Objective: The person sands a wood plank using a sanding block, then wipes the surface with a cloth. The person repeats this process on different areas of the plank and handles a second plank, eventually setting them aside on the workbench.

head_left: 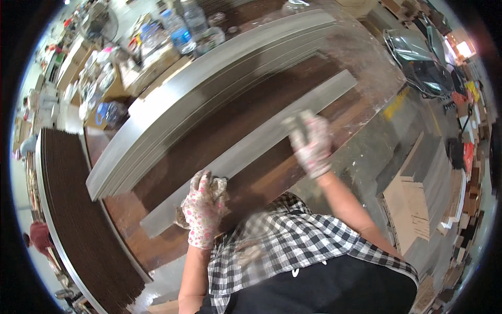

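A: Grey strip point(251, 152) lies flat on the brown table point(157, 240), running diag. from near the person's body up to the far right edge. Stack of similar grey panels point(172, 115) just beside it, twd the bottles point(183, 29).

B: Hands?

A: Left hand point(203, 212), floral glove, grip closed on a crumpled rag point(217, 186), pressing it at the strip's near end. Right hand point(311, 144), also gloved, blurred, resting on the strip approx. mid-length; fingers look spread flat, not clamped, tho blur makes it hard to be sure.

B: Step?

A: Looks like wiping the strip while steadying it. Next move prob. calls for sliding the rag along twd the right hand, keeping the strip pinned.
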The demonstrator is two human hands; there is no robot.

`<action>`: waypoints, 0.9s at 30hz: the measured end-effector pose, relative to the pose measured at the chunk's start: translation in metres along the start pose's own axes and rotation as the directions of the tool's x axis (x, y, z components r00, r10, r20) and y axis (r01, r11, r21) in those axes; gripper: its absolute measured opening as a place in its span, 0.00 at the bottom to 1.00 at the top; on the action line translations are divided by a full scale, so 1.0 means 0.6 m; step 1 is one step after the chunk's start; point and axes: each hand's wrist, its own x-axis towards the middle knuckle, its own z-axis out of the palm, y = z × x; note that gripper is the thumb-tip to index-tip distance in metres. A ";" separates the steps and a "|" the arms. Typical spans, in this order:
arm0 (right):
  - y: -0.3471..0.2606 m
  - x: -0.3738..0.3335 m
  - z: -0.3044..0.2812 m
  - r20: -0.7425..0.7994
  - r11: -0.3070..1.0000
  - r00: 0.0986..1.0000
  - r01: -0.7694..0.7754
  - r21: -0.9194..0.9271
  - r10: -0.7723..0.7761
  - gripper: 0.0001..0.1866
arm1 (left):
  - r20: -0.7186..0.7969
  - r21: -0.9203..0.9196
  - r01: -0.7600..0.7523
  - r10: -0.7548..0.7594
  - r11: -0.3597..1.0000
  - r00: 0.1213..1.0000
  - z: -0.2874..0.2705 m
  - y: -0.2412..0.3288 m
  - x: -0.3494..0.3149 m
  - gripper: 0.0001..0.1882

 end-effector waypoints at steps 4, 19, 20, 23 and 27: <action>0.012 -0.066 0.076 -0.002 0.952 0.952 0.307 -0.003 -0.307 0.24 | 0.180 0.249 0.200 -0.248 0.948 0.952 0.036 0.043 0.051 0.41; 0.321 0.094 -0.083 -0.403 0.955 0.897 -0.259 -0.147 0.181 0.26 | 0.170 0.204 0.153 -0.189 0.967 0.967 0.020 0.018 0.025 0.36; 0.272 0.077 -0.065 -0.390 0.960 0.911 -0.217 -0.180 0.133 0.24 | 0.155 0.206 0.137 -0.170 0.969 0.973 0.022 0.015 0.023 0.35; 0.141 -0.013 -0.020 -0.147 1.000 0.989 0.008 0.027 -0.004 0.24 | 0.176 0.175 0.153 -0.184 0.973 0.967 0.017 0.037 0.035 0.34; 0.077 -0.053 -0.001 -0.022 0.944 0.969 0.244 0.222 -0.246 0.24 | 0.174 0.196 0.141 -0.176 0.970 0.969 0.026 0.015 0.029 0.38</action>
